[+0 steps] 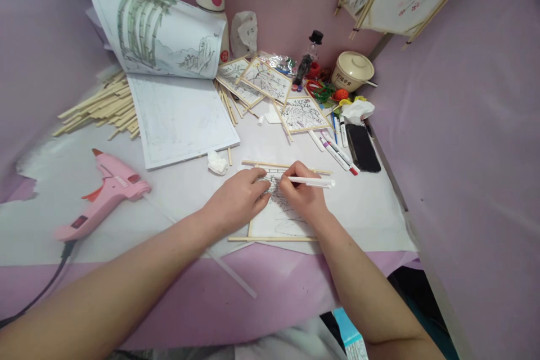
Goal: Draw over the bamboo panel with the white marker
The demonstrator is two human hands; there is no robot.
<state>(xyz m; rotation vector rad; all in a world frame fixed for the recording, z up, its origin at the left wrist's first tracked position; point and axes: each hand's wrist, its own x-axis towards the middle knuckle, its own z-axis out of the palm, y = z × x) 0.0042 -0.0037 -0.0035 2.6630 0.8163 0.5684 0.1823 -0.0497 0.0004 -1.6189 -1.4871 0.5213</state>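
Observation:
A white sheet with line drawing [291, 226], edged by thin wooden sticks, lies in front of me on the table. My right hand [304, 194] is closed around a white pen [314, 181], its tip pointing left at the upper part of the drawing. The exact point of contact is hidden by my fingers. My left hand [240, 199] rests flat over the left side of the sheet, fingers stretched to the right and close to the pen tip. Some of the drawing is covered by both hands.
Left lies a pink glue gun [112, 194] with a clear glue stick. Behind it are wooden sticks [105, 107] and a sketch pad [183, 118]. Framed drawings [268, 80], markers [335, 154], a phone [363, 148], a bottle [306, 62] and a lidded pot [352, 70] stand further back.

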